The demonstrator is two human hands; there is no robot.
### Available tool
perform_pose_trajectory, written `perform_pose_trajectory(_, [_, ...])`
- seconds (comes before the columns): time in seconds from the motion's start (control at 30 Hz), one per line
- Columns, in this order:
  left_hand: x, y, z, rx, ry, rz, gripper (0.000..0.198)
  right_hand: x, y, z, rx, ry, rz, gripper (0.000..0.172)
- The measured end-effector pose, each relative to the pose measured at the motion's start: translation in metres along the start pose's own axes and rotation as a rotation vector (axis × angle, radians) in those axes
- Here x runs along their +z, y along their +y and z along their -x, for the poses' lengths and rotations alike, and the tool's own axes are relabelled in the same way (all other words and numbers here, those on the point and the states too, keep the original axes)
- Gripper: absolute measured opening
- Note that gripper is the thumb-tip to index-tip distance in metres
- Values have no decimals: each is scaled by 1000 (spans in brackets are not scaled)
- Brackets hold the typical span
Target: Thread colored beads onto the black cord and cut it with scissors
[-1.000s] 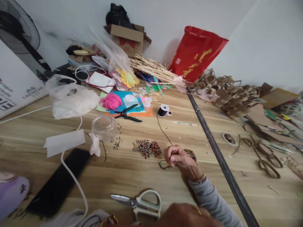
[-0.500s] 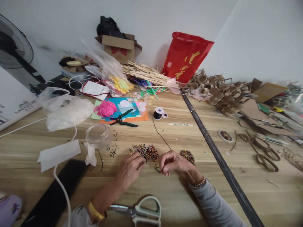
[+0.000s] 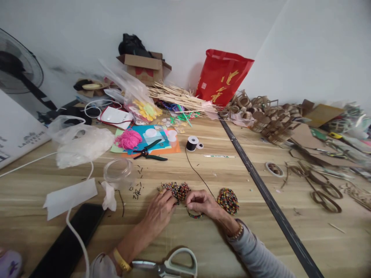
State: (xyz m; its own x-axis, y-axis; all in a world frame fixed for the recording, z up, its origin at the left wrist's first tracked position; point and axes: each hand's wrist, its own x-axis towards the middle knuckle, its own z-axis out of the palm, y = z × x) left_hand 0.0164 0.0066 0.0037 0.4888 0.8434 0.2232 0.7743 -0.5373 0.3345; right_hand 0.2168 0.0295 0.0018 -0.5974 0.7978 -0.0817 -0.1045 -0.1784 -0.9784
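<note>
**Two hands meet at the bead pile, cord waiting for a bead**

Both hands work close together at the near middle of the table (image 3: 208,247). The left hand (image 3: 160,210) lies palm down with its fingertips curled into the near edge of the loose bead pile (image 3: 177,190). The beads are too small and the fingers too bunched to tell whether a bead is pinched between them. Just to its right, the right hand (image 3: 202,202) has its fingers drawn together, clamped on a short beaded strand (image 3: 194,215) that loops out beneath the knuckles onto the wood. A thin black cord (image 3: 199,175) runs from this hand toward the far side, up to the black spool (image 3: 191,143). Right of the hand, almost touching the wrist, lies a flat coil of strung beads (image 3: 228,200).

Judging from this, the step in hand is picking a bead from the pile to feed onto the cord end that the right hand holds. The next move calls for a fine pinch on a single bead without scattering its neighbours. The hole must then be lined up with the cord tip while the right hand keeps the strung beads from sliding off.

Scissors (image 3: 174,266) lie at the near edge, below both forearms. Pliers (image 3: 150,153) lie farther off, and a clear jar (image 3: 118,173) stands to the left.
</note>
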Motion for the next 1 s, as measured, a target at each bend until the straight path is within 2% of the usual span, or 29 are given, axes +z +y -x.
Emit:
perform_pose_trajectory(0.2, [2, 0, 0, 15, 0, 5, 19, 5, 5, -4, 45, 143, -41, 31])
perform_pose_trajectory(0.4, [3, -1, -2, 56, -2, -21, 19, 3, 6, -7, 27, 245, -89, 29])
perform_pose_trajectory(0.73, [2, -5, -2, 46, 43, 92, 19, 2, 4, -7, 17, 237, -99, 25])
perform_pose_trajectory(1.0, [0, -3, -1, 15, 0, 132, 19, 1, 7, -9, 8, 238, -108, 25])
